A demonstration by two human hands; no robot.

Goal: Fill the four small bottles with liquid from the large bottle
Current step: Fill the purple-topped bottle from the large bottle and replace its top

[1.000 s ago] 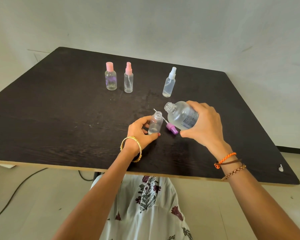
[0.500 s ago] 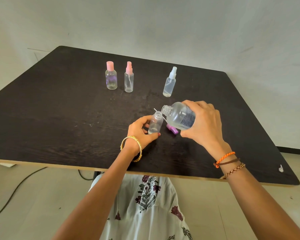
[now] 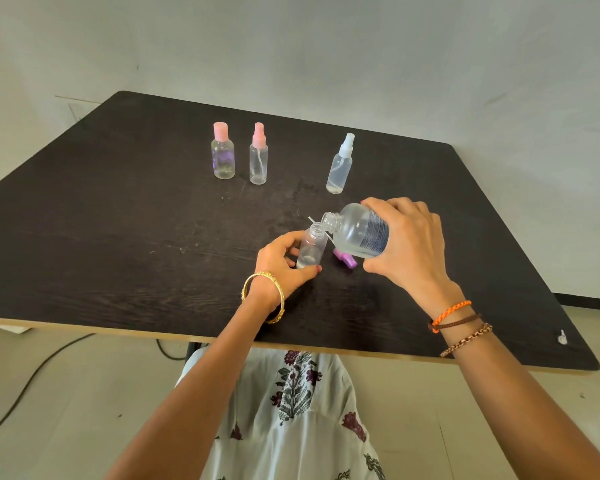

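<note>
**Large bottle tipped at the mouth of an open small bottle**

Nearest to us, below the table edge, we see a white dress with a floral print (image 3: pixel 293 403) and both forearms reaching up onto the dark table (image 3: pixel 118 237). Our left wrist carries a gold bangle (image 3: pixel 264 296); our right wrist carries an orange cord and two brown bracelets (image 3: pixel 456 322).

Our left hand (image 3: pixel 281 261) wraps its fingers and thumb round the lower part of a small uncapped bottle (image 3: pixel 312 245), which stands on the table a little tilted, with some clear liquid at its bottom. Our right hand (image 3: pixel 409 242) grips the large bottle (image 3: pixel 359 232) round its body, tipped almost flat with its open neck pointing left, just above and beside the mouth of the small bottle. We cannot tell whether the two rims touch. A purple spray cap (image 3: pixel 344 259) lies on the table beneath the large bottle, its white tube partly hidden.

Further back stand three capped small bottles: a white-capped spray bottle (image 3: pixel 340 166) to the right, and well to its left a pink spray bottle (image 3: pixel 258 155) just beside a pink-capped round bottle (image 3: pixel 222 152).

A dark cable (image 3: pixel 32 375) lies on the floor at left.
</note>
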